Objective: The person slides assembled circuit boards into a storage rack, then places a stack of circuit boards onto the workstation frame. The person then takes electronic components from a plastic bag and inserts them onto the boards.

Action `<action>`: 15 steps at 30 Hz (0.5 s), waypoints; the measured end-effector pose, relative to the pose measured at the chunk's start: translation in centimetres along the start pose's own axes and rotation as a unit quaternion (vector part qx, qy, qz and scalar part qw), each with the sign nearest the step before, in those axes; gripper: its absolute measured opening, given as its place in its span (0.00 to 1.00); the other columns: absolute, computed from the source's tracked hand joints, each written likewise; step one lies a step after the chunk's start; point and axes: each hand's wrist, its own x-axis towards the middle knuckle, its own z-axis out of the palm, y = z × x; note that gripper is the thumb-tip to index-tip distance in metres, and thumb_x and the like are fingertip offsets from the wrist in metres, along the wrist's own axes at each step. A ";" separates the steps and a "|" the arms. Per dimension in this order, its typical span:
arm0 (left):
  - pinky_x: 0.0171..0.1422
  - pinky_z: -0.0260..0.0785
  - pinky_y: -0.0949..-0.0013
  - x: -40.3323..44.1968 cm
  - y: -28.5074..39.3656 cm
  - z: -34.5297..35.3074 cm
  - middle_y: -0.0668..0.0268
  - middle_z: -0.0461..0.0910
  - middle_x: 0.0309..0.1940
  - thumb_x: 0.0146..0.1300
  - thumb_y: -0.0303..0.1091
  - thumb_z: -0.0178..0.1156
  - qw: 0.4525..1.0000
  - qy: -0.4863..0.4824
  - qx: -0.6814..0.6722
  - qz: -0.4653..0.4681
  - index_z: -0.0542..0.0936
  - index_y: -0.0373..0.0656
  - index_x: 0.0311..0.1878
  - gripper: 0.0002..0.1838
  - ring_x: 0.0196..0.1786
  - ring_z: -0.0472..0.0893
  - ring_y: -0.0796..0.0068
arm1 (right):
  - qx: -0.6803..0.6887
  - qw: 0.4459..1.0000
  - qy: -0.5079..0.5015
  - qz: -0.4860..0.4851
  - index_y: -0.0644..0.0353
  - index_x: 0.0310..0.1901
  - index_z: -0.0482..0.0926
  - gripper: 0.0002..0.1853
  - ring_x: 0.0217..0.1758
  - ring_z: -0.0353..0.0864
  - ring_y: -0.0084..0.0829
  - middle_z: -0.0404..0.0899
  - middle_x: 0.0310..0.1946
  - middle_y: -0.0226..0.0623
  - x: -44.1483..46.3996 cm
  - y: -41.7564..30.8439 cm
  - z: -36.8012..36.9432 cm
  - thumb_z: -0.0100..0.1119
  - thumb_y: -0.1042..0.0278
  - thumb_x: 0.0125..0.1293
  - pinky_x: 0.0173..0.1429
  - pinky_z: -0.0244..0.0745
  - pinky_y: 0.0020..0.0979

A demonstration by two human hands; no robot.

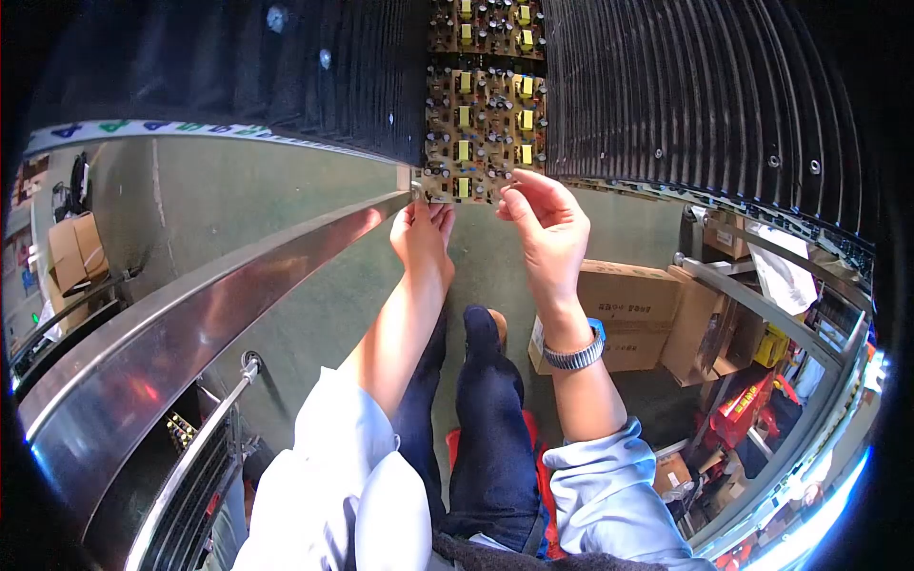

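A row of tan circuit boards (pixel 481 128) with yellow blocks and small round parts runs away from me between two dark ribbed panels. My left hand (pixel 425 233) is closed at the near left corner of the closest board, its fingertips against the edge and partly under it. At the near right corner, my right hand (pixel 550 224) has thumb and forefinger brought together in a pinch over the board's edge. What lies between those two fingertips is too small to make out. A metal watch (pixel 576 358) circles the right wrist.
The ribbed panels stand on the left (pixel 238 71) and right (pixel 705 95). A shiny metal rail (pixel 219 276) slants along the left side. Cardboard boxes (pixel 619 314) sit on the floor at right, beside a metal frame with shelves of goods. My legs are below.
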 end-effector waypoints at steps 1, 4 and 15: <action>0.47 0.70 0.67 0.0 0.0 0.0 0.61 0.75 0.34 0.65 0.34 0.47 1.000 0.000 0.001 0.002 0.69 0.37 0.39 0.09 0.37 0.77 0.69 | -0.012 1.000 0.002 0.005 0.67 0.40 0.77 0.09 0.31 0.77 0.18 0.79 0.30 0.33 -0.1 0.0 -0.2 0.57 0.77 0.57 0.39 0.73 0.19; 0.52 0.69 0.66 0.2 0.0 -0.1 0.61 0.75 0.38 0.66 0.34 0.44 1.000 -0.009 0.013 -0.006 0.68 0.37 0.45 0.11 0.42 0.76 0.69 | -0.035 0.999 0.005 0.009 0.67 0.40 0.76 0.09 0.32 0.77 0.19 0.78 0.31 0.34 -0.4 0.1 -0.6 0.57 0.78 0.57 0.40 0.72 0.19; 0.51 0.69 0.67 -0.2 0.3 0.1 0.61 0.75 0.37 0.65 0.33 0.45 1.000 -0.008 0.006 -0.014 0.69 0.37 0.43 0.10 0.41 0.76 0.70 | 0.000 1.000 0.011 0.002 0.67 0.44 0.74 0.14 0.37 0.77 0.21 0.78 0.35 0.37 -0.8 -0.4 -0.4 0.58 0.80 0.55 0.45 0.73 0.21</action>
